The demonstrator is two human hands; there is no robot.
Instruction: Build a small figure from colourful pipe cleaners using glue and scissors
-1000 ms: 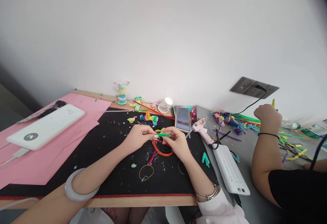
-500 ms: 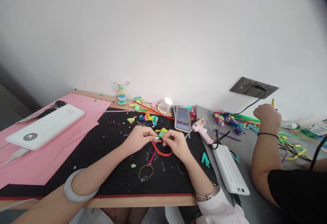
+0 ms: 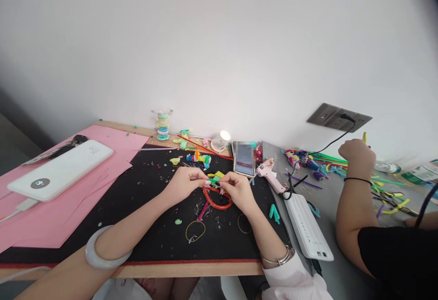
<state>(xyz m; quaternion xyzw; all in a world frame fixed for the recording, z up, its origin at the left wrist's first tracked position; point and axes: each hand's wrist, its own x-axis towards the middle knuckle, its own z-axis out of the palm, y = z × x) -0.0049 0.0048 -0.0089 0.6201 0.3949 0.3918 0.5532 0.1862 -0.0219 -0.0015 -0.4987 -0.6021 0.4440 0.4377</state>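
- counter (image 3: 191, 269), wood-edged, across the lower frame as i view it remotely.
- black mat (image 3: 137, 236), laid over the counter, centre to lower left.
- pink paper (image 3: 82, 204), sheets at left, overlapping the mat's side.
- co-worker's arm (image 3: 354, 209), far right, dark band at the wrist.
- white power bank (image 3: 61, 170), on the paper, left, cable plugged in.
- white power strip (image 3: 308, 227), lower right.
- left hand (image 3: 187, 182) and right hand (image 3: 239, 191), centre: i see each with thumb and fingertips pinched on one green piece; whether they touch each other, i cannot tell.
- phone (image 3: 244, 159), right of centre, beyond the right hand.
- red ring (image 3: 219, 206), on the mat, just below the hands.
- green piece (image 3: 214, 181), centre, between both sets of fingertips.
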